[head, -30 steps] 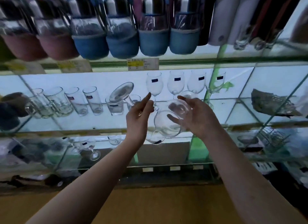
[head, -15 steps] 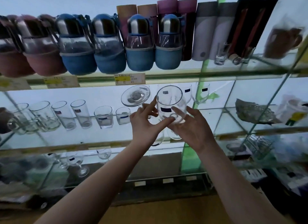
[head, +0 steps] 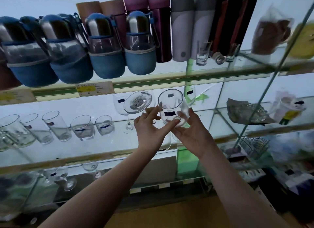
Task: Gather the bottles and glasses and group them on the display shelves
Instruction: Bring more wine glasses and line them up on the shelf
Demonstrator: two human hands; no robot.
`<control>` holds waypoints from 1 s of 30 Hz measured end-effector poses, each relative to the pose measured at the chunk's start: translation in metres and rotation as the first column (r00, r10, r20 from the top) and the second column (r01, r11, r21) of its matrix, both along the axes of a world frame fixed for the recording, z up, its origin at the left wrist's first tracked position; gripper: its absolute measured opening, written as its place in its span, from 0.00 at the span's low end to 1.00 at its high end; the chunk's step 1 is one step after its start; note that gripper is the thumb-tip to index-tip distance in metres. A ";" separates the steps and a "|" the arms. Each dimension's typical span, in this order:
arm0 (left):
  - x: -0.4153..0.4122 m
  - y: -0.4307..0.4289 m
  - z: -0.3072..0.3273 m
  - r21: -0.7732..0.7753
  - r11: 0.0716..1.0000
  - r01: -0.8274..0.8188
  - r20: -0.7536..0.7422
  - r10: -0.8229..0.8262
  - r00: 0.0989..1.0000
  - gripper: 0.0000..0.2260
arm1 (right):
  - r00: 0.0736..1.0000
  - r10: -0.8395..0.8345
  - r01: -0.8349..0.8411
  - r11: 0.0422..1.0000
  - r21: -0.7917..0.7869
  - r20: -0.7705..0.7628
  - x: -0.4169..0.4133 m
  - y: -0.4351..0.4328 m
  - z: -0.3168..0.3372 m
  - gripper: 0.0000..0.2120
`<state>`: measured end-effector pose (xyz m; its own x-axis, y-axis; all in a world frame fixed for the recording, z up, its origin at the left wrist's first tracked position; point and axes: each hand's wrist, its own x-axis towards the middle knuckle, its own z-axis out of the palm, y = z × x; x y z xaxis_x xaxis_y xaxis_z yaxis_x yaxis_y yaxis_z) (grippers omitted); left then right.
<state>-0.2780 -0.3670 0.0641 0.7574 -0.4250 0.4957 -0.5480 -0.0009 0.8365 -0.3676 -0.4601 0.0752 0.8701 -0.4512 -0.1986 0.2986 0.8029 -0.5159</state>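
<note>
My left hand [head: 149, 131] pinches the stem of a clear wine glass [head: 137, 102] that is tipped over, its round foot facing me and its bowl hanging below my hands. In my right hand [head: 193, 136] is a second clear wine glass [head: 171, 105], gripped round the bowl with its rim turned toward me and a dark label on its side. My left thumb also touches this bowl. Both glasses are in the air in front of the middle glass shelf [head: 102, 155], where more wine glasses [head: 122, 107] stand behind my hands.
Several tumblers [head: 83, 127] line the middle shelf's left side. The top shelf carries blue-sleeved bottles [head: 105, 46], tall flasks [head: 181, 29] and shot glasses [head: 202, 54]. Wine glasses [head: 66, 178] stand on the lower shelf. Right compartments hold a metal basket [head: 246, 112] and wire rack [head: 254, 146].
Both hands rose and came together. The right-hand glass turned from lying sideways to rim toward me, and my left thumb came onto its bowl. My view tilted upward.
</note>
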 end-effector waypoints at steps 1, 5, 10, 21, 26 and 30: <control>-0.002 -0.008 -0.001 0.006 1.000 -0.003 0.003 0.003 1.000 0.24 | 1.000 -0.006 0.006 1.000 0.002 -0.001 -0.001 -0.006 -0.002 0.20; -0.012 -0.035 -0.009 0.049 0.999 -0.018 0.005 0.017 1.000 0.27 | 0.998 -0.065 0.065 0.997 0.045 -0.007 -0.006 -0.030 -0.012 0.21; -0.019 -0.061 -0.021 0.168 0.984 -0.052 0.042 0.046 0.998 0.35 | 0.993 -0.105 0.108 0.993 0.047 -0.054 -0.011 -0.057 -0.022 0.21; -0.019 -0.102 -0.040 0.216 0.974 -0.064 -0.042 0.075 0.996 0.37 | 0.997 -0.075 0.076 0.992 0.102 -0.020 -0.012 -0.095 -0.043 0.17; -0.019 -0.118 -0.047 0.185 0.979 -0.085 -0.080 0.102 0.992 0.35 | 0.993 -0.104 0.111 0.983 0.148 -0.055 -0.011 -0.120 -0.052 0.18; -0.022 -0.128 -0.047 0.190 0.979 -0.078 -0.068 0.092 0.993 0.34 | 0.986 -0.141 0.154 0.975 0.161 -0.091 -0.008 -0.144 -0.058 0.19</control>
<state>-0.3004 -0.4946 0.0174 0.8271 -0.4370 0.3535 -0.4743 -0.2051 0.8562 -0.3758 -0.6041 0.0177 0.7754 -0.5278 -0.3468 0.3841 0.8300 -0.4045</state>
